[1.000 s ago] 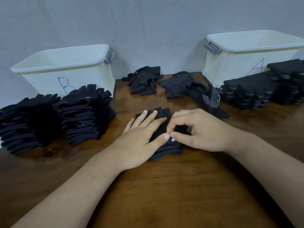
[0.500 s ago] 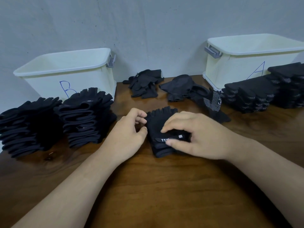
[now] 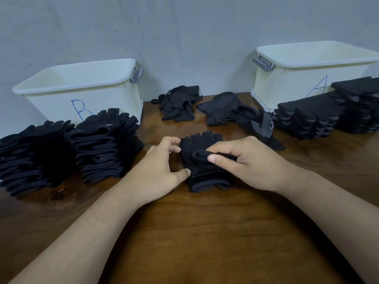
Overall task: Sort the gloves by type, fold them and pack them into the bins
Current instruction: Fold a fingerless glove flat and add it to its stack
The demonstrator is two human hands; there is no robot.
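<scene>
Since a second ago the left hand (image 3: 158,165) has slid off the top of the glove, where it lay flat, and the right hand (image 3: 252,160) has raised a fold of cloth.

A black fingerless glove (image 3: 202,173) lies at the centre of a brown wooden table (image 3: 194,232), finger stubs pointing away from the viewer. The right hand pinches a rolled flap of the glove between its thumb and curled fingers. The left hand sits just beside the glove's left edge, fingers loosely curled, thumb tip touching the cloth.

Folding appears to be the step in hand. The next move likely calls for laying the flap flat, pressing it, then carrying the glove to the matching stack on the left.

Two stacks of plain folded gloves (image 3: 104,144) stand left, in front of a cream bin marked B (image 3: 82,95). Stacks of dotted folded gloves (image 3: 307,117) stand right, in front of a cream bin marked A (image 3: 297,78). Loose unsorted gloves (image 3: 180,103) lie at the back between the bins.

No gloves show in the visible part of bin B's inside. Bin A's inside is hidden behind its rim.
</scene>
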